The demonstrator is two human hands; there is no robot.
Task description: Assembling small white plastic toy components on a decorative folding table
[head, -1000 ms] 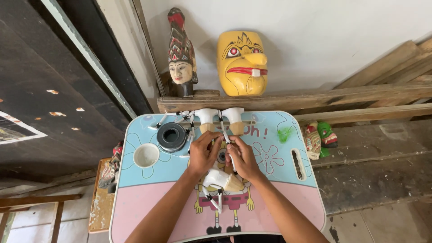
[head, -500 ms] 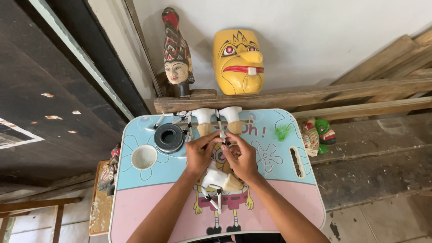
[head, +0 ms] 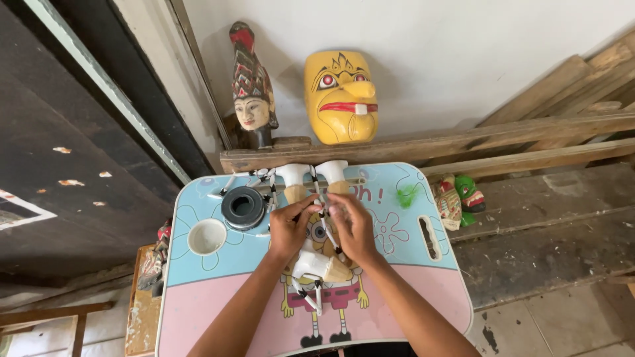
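Two hands meeting over the middle of the tabletop [head: 198, 291], seen from the head camera. Left hand [head: 289, 227] curled narrow, fingertips pinching the thin beaded cord [head: 322, 210]; right hand [head: 352, 227] likewise curled, fingers closed on the same cord just beside the left. Cord running from between the fingers toward the far edge and down under the palms. Small wooden-and-white puppet piece [head: 321, 266] lying on the tabletop right under both wrists, touching or nearly touching them; cannot tell which.

Containers: round black ring-shaped holder [head: 243, 207] on the far left part of the tabletop, hollow centre dark, contents not visible. White round cup recess [head: 206, 237] just nearer and further left, showing only white inside. Two white-capped wooden pieces [head: 292, 180] [head: 331, 176] standing at the far edge, side by side, just beyond the fingertips.

Edges and open room: slot-shaped handle cutout [head: 428, 237] near the right edge; small green scrap [head: 406, 196] on the far right part. Bare pink band across the near part on both sides of the forearms. Little gap between fingertips and the far-edge pieces.

Surface and room: blue-and-pink plastic top with a cartoon print. Beyond the far edge, wooden planks [head: 463, 135] against a white wall, yellow carved mask [head: 340, 97] and painted carved head [head: 252, 92] resting there. Small painted masks [head: 458, 198] on the planks to the right. Dark panel along the left.
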